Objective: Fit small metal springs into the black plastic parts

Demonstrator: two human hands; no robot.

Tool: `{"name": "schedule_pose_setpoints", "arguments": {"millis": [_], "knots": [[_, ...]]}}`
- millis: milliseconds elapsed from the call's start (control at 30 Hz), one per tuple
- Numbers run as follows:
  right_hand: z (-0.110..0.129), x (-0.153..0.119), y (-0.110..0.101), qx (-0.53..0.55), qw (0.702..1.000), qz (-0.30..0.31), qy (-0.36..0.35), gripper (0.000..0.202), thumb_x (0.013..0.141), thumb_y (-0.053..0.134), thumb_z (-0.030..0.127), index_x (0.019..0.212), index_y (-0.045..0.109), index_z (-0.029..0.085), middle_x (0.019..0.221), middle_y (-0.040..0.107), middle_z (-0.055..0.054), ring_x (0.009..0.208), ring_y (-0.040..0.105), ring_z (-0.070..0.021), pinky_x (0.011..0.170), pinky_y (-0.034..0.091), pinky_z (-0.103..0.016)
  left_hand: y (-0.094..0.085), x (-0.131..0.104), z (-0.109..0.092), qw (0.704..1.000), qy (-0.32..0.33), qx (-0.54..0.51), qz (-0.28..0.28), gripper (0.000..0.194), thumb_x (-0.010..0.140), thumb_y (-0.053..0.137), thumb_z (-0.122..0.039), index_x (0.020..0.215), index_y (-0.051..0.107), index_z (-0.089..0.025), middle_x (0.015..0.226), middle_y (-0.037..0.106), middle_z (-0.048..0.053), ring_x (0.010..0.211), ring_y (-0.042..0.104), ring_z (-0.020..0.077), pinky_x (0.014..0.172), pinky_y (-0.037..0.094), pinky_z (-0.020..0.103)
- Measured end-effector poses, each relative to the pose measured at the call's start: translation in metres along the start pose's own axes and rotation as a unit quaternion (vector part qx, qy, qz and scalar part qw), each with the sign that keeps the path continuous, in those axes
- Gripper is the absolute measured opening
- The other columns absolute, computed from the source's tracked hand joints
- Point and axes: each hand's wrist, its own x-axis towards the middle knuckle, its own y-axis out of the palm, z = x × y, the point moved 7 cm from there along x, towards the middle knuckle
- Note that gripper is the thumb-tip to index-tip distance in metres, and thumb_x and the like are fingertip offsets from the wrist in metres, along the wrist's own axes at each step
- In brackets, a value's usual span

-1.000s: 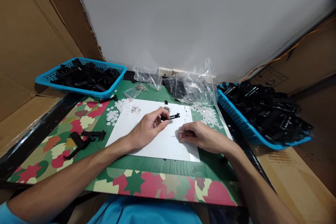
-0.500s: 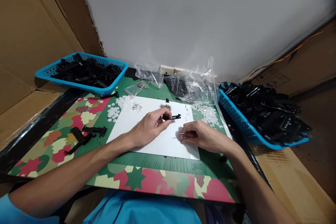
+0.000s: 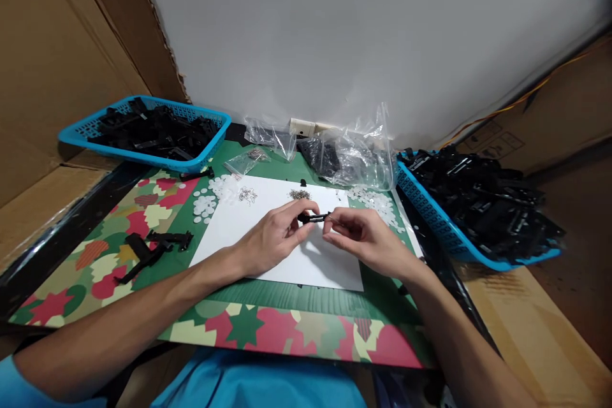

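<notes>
Between the thumb and index finger of my left hand (image 3: 275, 236) is a small, narrow black plastic part (image 3: 314, 218), held level above a white sheet (image 3: 287, 268). My right hand (image 3: 366, 236) is closed in a pinch at the part's right end. Whatever thin, small thing those fingers hold is mostly hidden. Behind the hands, a pile of tiny metal pieces (image 3: 299, 194) lies on the sheet, with a second metal pile (image 3: 247, 196) to its left. A little black piece (image 3: 303, 183) sits at the sheet's far edge.
Blue baskets of black parts stand left (image 3: 71, 135) and right (image 3: 430, 220). White discs lie in groups left (image 3: 205, 206) and right (image 3: 377, 201). Clear plastic bags (image 3: 363, 153) line the wall. Loose black parts (image 3: 143, 255) rest on the patterned mat at left.
My right hand has moved up and slightly left, from below the black part to its right end. My left hand keeps its hold, almost in place.
</notes>
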Motion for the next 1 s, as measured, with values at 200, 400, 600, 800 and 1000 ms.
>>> {"name": "schedule_pose_setpoints", "arguments": {"millis": [200, 400, 600, 800, 1000], "knots": [[-0.001, 0.006, 0.005, 0.077, 0.994, -0.078, -0.013, 0.022, 0.100, 0.073, 0.040, 0.094, 0.074, 0.019, 0.077, 0.053, 0.001, 0.069, 0.039, -0.0140, 0.062, 0.029, -0.030, 0.001, -0.003, -0.009, 0.999, 0.028, 0.030, -0.001, 0.023, 0.112, 0.049, -0.036, 0.121, 0.067, -0.023, 0.102, 0.064, 0.002, 0.083, 0.057, 0.0151, 0.076, 0.045, 0.029], [-0.002, 0.006, 0.003, 0.111, 0.988, -0.104, -0.007, 0.021, 0.095, 0.080, 0.040, 0.094, 0.075, 0.019, 0.072, 0.047, 0.003, 0.067, 0.035, -0.0132, 0.061, 0.029, -0.030, 0.001, -0.003, -0.010, 0.999, 0.042, 0.033, 0.000, 0.024, 0.113, 0.047, -0.036, 0.121, 0.065, -0.022, 0.106, 0.066, 0.004, 0.092, 0.062, 0.0178, 0.081, 0.047, 0.031], [-0.001, 0.005, 0.001, 0.126, 0.983, -0.131, -0.011, 0.021, 0.092, 0.084, 0.040, 0.093, 0.077, 0.020, 0.069, 0.040, 0.005, 0.066, 0.031, -0.0130, 0.060, 0.027, -0.030, 0.002, -0.004, -0.012, 0.998, 0.053, 0.036, -0.007, 0.021, 0.113, 0.049, -0.034, 0.119, 0.065, -0.022, 0.105, 0.066, 0.004, 0.090, 0.062, 0.0172, 0.080, 0.047, 0.030], [-0.002, 0.004, 0.003, 0.129, 0.981, -0.142, -0.015, 0.021, 0.091, 0.085, 0.041, 0.096, 0.077, 0.021, 0.067, 0.039, 0.005, 0.063, 0.031, -0.0125, 0.058, 0.027, -0.030, -0.001, -0.005, -0.013, 0.998, 0.048, 0.020, -0.030, 0.018, 0.112, 0.052, -0.032, 0.116, 0.066, -0.021, 0.100, 0.063, 0.003, 0.086, 0.058, 0.0155, 0.076, 0.044, 0.029], [0.008, 0.002, -0.004, 0.056, 0.978, -0.186, -0.074, 0.015, 0.095, 0.081, 0.036, 0.100, 0.082, 0.023, 0.073, 0.056, 0.001, 0.067, 0.045, -0.0146, 0.059, 0.034, -0.030, -0.007, -0.003, -0.015, 0.996, 0.042, -0.017, -0.070, 0.018, 0.111, 0.054, -0.033, 0.111, 0.067, -0.020, 0.098, 0.064, 0.002, 0.084, 0.058, 0.0148, 0.076, 0.046, 0.029]]}}
